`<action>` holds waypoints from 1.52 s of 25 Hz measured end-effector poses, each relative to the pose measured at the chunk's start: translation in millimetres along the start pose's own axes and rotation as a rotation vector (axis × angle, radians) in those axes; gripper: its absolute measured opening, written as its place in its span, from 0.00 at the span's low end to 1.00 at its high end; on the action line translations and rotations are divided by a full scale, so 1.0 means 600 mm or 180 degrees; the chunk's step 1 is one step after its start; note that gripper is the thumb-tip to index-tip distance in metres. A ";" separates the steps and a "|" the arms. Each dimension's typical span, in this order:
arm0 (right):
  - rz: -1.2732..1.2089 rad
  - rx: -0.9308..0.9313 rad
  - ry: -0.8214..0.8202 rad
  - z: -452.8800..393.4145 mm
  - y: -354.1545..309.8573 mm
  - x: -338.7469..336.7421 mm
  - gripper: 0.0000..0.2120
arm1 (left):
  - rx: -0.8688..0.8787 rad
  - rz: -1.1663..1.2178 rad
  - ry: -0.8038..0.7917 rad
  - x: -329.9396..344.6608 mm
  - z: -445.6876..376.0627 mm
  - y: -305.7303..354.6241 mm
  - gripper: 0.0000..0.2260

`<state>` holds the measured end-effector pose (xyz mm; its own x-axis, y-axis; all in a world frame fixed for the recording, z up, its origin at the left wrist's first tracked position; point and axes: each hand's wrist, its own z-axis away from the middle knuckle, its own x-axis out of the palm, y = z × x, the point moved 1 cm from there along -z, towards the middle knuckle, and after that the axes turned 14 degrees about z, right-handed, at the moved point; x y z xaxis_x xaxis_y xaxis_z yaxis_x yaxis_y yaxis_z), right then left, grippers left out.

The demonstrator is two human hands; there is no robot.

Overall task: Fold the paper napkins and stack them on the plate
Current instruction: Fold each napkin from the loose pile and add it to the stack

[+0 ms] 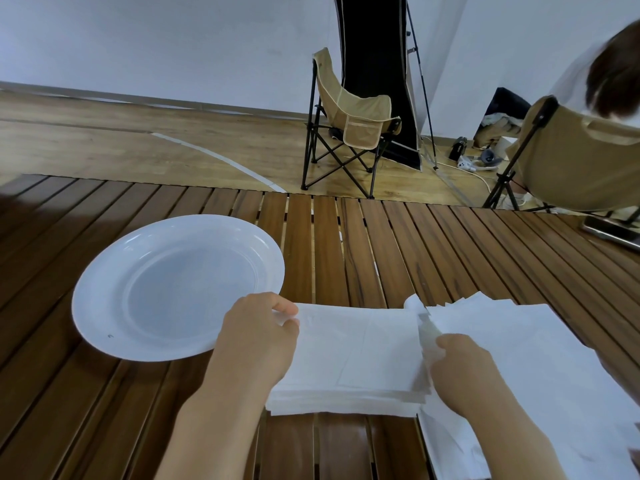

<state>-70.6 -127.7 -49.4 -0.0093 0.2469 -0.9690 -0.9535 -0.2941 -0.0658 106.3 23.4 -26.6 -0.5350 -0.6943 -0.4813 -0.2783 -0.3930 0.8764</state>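
Observation:
A white plate (104, 299) lies on the slatted wooden table, left of centre, with nothing on it. Right of the plate sits a stack of folded white napkins (356, 355). My left hand (259, 334) pinches the stack's top left corner. My right hand (460, 365) grips the stack's right edge, its fingers curled under crumpled paper. Further right spreads a looser pile of unfolded napkins (526, 348), partly under my right forearm.
The slatted table (346, 244) ends at a far edge above the plate. A dark phone (613, 232) lies at the table's right edge. Beyond stand a beige folding chair (349, 123) and a second chair (568, 157) with a person seated at the far right.

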 end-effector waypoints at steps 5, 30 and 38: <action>-0.0440 0.0292 0.0508 0.015 0.003 -0.019 0.14 | 0.0008 -0.0033 -0.0003 0.000 -0.002 -0.001 0.08; -0.1013 0.0125 0.1188 0.006 0.012 -0.017 0.08 | -0.0070 -0.0014 -0.0081 0.001 0.004 0.006 0.09; -0.1436 -0.0492 0.1935 0.030 -0.019 -0.054 0.05 | -0.0031 -0.0060 -0.0088 0.000 0.007 0.008 0.10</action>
<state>-64.8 -116.0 -12.8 0.5800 -0.1639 -0.7980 -0.7724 -0.4221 -0.4747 101.8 24.1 -22.4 -0.5517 -0.6699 -0.4968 -0.2807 -0.4118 0.8670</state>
